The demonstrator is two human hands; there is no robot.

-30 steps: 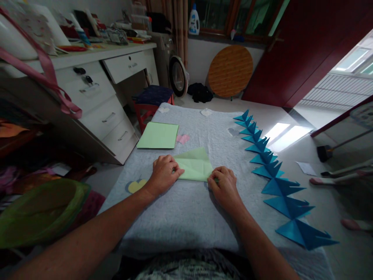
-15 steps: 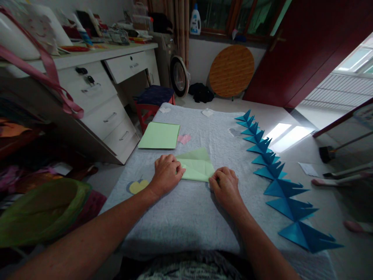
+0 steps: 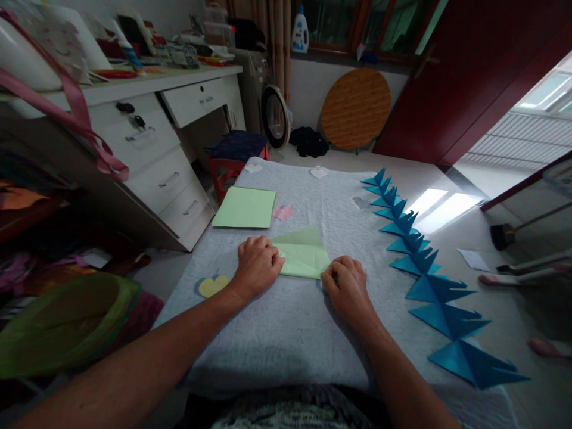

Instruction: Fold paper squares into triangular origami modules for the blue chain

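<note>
A partly folded light green paper [image 3: 302,257] lies on the grey quilted cloth [image 3: 286,322] in front of me. My left hand [image 3: 257,265] is curled with its fingertips pressing on the paper's left corner. At the paper's right corner, my right hand [image 3: 347,285] is also curled and pinches the edge. A flat stack of light green sheets [image 3: 245,207] lies further back on the left.
A row of several blue folded paper pieces [image 3: 420,280] runs along the cloth's right edge. A white desk with drawers [image 3: 147,149] stands at the left, a red stool [image 3: 232,158] behind the cloth. A green bag [image 3: 62,322] sits at my lower left.
Both hands stay on the green paper; the left hand has slid slightly right over its corner. The view has shifted a little.
</note>
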